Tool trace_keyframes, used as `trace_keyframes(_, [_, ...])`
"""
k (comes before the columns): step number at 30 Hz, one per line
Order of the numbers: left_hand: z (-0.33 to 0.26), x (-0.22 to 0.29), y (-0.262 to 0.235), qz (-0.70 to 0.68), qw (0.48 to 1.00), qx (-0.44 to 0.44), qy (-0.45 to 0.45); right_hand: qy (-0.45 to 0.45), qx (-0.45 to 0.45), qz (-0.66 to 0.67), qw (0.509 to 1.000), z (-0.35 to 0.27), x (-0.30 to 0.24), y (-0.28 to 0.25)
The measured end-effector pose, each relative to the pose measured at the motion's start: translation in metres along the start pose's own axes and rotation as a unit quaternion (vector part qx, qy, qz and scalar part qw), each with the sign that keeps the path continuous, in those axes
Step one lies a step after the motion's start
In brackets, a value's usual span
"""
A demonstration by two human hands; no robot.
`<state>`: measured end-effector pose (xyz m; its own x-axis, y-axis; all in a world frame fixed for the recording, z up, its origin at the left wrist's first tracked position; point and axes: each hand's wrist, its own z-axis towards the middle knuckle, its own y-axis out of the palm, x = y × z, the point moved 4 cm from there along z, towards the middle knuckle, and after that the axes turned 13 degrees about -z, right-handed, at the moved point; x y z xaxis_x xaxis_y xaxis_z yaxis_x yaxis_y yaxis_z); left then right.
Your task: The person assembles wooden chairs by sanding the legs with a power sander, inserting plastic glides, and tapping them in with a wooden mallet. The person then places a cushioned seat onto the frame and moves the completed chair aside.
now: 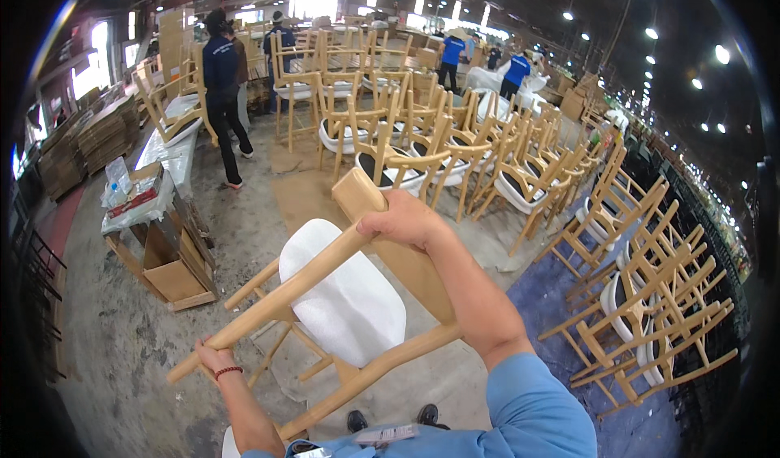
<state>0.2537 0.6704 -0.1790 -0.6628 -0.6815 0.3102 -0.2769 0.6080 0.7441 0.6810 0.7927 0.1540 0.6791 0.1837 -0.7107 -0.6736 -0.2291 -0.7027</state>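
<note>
I hold up a light wooden chair (272,299), tilted in front of my body, with its seat (345,295) in white wrapping. My right hand (406,218) is closed around the top of the frame, where a wide curved backrest joins a long post. Lower down, my left hand (214,357), a beaded bracelet at its wrist, grips the same post near its other end. A second long rail of the chair runs close to my body. My shoes (357,421) show on the floor beneath.
Rows of similar wooden chairs (439,149) stand ahead. Stacked chairs (642,303) line the right on a blue floor covering (528,320). To the left are a small plastic-covered stand (142,214), a long table (175,153) and flattened cardboard (110,133). Several people work farther back.
</note>
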Motion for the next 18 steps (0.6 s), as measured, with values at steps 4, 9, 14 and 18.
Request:
trace_keyframes(4, [0.013,0.011,0.023,-0.029,0.999,-0.021,0.023,-0.014,0.005,-0.039,0.999,0.007,-0.021,-0.016])
trace_keyframes(9, [0.029,0.0,0.082,-0.055,0.993,-0.103,-0.007,-0.018,0.069,-0.066,0.995,-0.015,-0.053,-0.049])
trace_keyframes(14, [0.024,-0.053,0.075,-0.005,0.981,-0.154,-0.115,-0.099,0.046,-0.069,0.992,-0.032,-0.098,-0.04])
trace_keyframes(18, [-0.012,-0.119,0.0,0.073,0.97,-0.006,-0.232,-0.188,-0.019,-0.225,0.956,-0.018,-0.116,0.016])
